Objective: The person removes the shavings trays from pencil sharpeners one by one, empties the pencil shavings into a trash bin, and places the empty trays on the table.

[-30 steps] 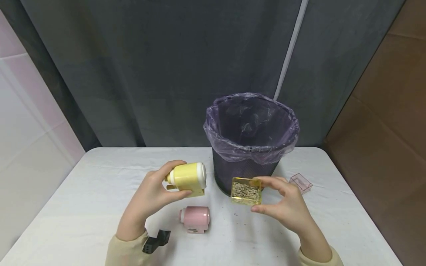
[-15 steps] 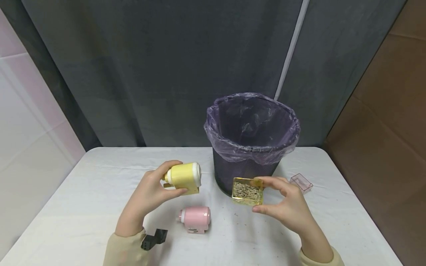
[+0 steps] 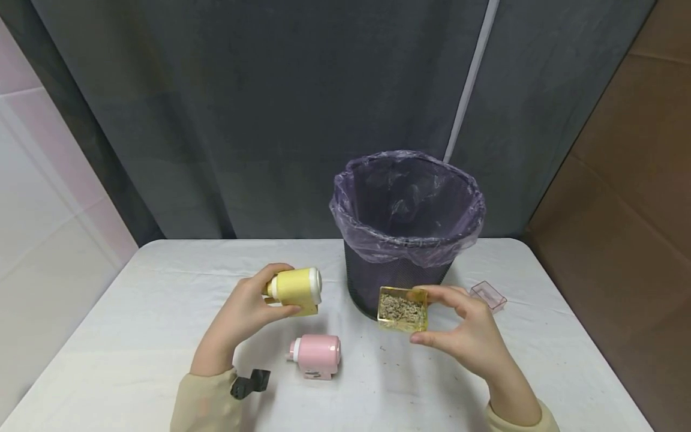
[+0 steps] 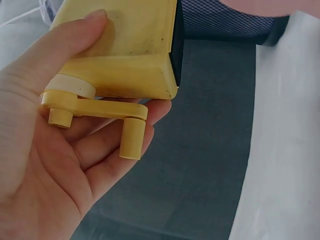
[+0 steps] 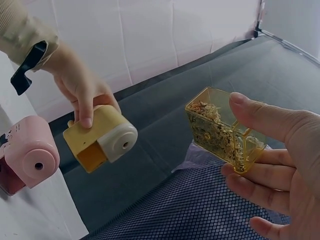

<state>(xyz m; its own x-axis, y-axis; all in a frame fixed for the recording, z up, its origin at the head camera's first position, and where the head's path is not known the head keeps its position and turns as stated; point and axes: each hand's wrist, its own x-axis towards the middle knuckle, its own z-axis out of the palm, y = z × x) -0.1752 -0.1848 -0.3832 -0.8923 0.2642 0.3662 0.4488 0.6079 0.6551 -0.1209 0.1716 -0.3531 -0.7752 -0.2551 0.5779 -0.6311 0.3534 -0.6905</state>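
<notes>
Dark grey curtain (image 3: pixel 270 120) is hung behind a white-covered table (image 3: pixel 135 330). Mesh bin (image 3: pixel 378 276), fitted with a purple liner (image 3: pixel 369 237), is placed at 12 o'clock from the yellow tray (image 3: pixel 396 327). Yellow sharpener (image 3: pixel 298 287) is gripped between thumb and fingers of the left hand (image 3: pixel 245 315), raised at 11 o'clock from the pink sharpener (image 3: pixel 320 354), which is laid on the table; its crank (image 4: pixel 107 107) is seen from the left wrist. Yellow tray, part-filled with shavings (image 3: pixel 402 310), is pinched by the right hand (image 3: pixel 466 327). Pink tray (image 3: pixel 488 296) is noted at 3 o'clock from it. Compared with one second earlier, the yellow sharpener has been shifted slightly toward 9 o'clock, and its gap from the yellow tray widened; the pink sharpener is found essentially unmoved.
</notes>
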